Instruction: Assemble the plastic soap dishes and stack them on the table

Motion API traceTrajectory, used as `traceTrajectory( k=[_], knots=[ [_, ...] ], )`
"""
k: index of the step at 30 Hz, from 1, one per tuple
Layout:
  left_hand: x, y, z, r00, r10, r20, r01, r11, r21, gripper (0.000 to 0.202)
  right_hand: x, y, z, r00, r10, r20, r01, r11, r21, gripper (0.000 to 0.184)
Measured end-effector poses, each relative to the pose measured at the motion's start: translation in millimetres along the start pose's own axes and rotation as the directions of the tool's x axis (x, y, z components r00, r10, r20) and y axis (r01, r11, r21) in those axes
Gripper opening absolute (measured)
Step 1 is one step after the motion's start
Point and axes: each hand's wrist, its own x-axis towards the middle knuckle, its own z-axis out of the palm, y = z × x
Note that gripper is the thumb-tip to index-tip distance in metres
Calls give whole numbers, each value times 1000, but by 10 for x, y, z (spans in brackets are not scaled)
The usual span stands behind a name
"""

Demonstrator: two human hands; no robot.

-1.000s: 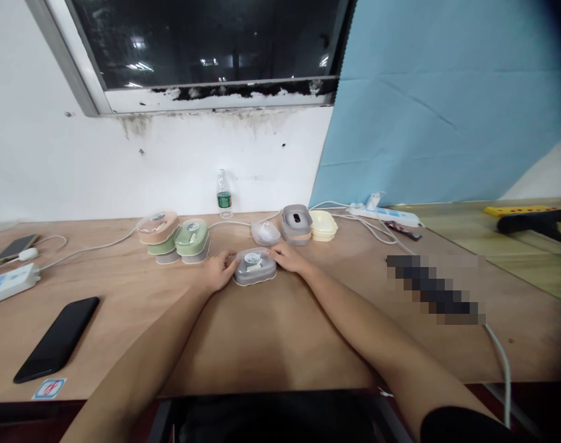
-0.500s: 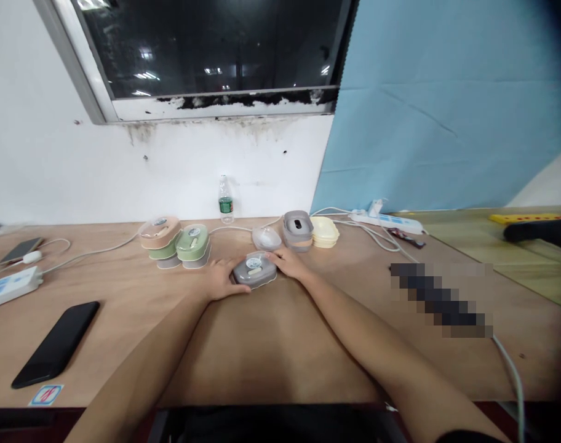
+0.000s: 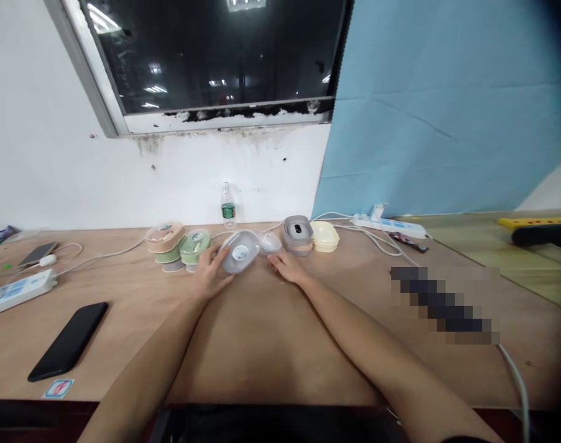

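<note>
My left hand (image 3: pixel 210 275) grips a grey lidded plastic box (image 3: pixel 239 251) and holds it lifted and tilted, its clear lid facing me. My right hand (image 3: pixel 286 267) rests open on the wooden table (image 3: pixel 271 332) just right of the box, fingers stretched out, holding nothing. Left of the box stand stacked boxes, a pink-lidded one (image 3: pixel 165 236) and a green one (image 3: pixel 195 243). Behind my right hand lie a clear lid (image 3: pixel 269 242), a grey box (image 3: pixel 298 234) and a stack of yellow boxes (image 3: pixel 324 235).
A water bottle (image 3: pixel 227 205) stands by the wall. Black phone (image 3: pixel 69 339) and white power strip (image 3: pixel 17 290) lie at left, with another phone (image 3: pixel 37 253) farther back. A second power strip (image 3: pixel 390 226) and cables lie at right. A blurred patch (image 3: pixel 444 304) covers part of the table.
The grey box lay flat on the table between both hands; my left hand has now lifted and tipped it up to the left. My right hand has let go and stays on the table.
</note>
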Motion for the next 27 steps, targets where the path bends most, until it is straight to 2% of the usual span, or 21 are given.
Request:
traceTrajectory(
  k=[2, 4, 7, 13, 20, 27],
  knots=[
    [14, -53, -46, 975, -122, -186, 136, 989, 61, 73, 3, -1, 10, 1000, -10, -1, 10, 1000, -30, 57],
    [40, -98, -97, 908, -250, -337, 298, 949, 99, 75, 8, -4, 17, 1000, -29, -6, 29, 997, -68, 57],
    [80, -145, -164, 821, -363, -440, 454, 883, 118, 75, 17, -10, 24, 999, -49, -3, 48, 992, -120, 56],
    [110, -206, -183, 743, -492, -453, 595, 796, 111, 78, 21, -5, 37, 998, -54, -10, 53, 990, -133, 52],
    [106, -210, -167, 685, -550, -478, 658, 749, 81, 73, 9, -4, 47, 998, -58, -13, 56, 990, -128, 50],
    [108, -252, -172, 684, -545, -486, 649, 758, 64, 74, 28, 11, 61, 997, -77, -15, 74, 989, -132, 50]
  ],
)
